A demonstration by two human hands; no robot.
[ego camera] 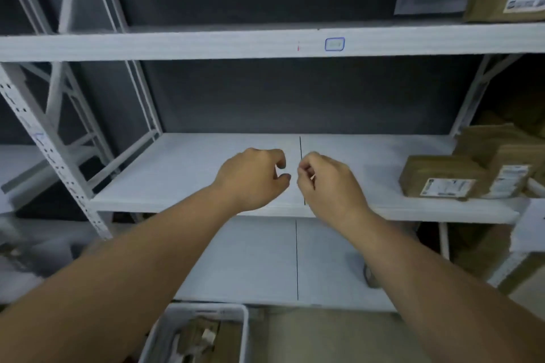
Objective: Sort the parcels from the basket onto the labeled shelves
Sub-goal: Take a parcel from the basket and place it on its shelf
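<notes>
Two bare forearms, no sleeves, watch, bands or gloves in view. Left hand (253,178) and right hand (330,183) both ungloved, no rings to be made out, short fingernails (282,164) just visible; finer detail blurred.

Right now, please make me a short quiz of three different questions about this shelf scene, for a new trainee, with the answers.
1. True or false: the left hand holds a parcel.
2. Where do the brown parcels lie on the middle shelf? A) left end B) centre C) right end
3. Fill in: the basket at the bottom edge holds more ____.

Key
1. False; both it and the right hand hold nothing, fingers loosely curled.
2. C
3. parcels
</notes>
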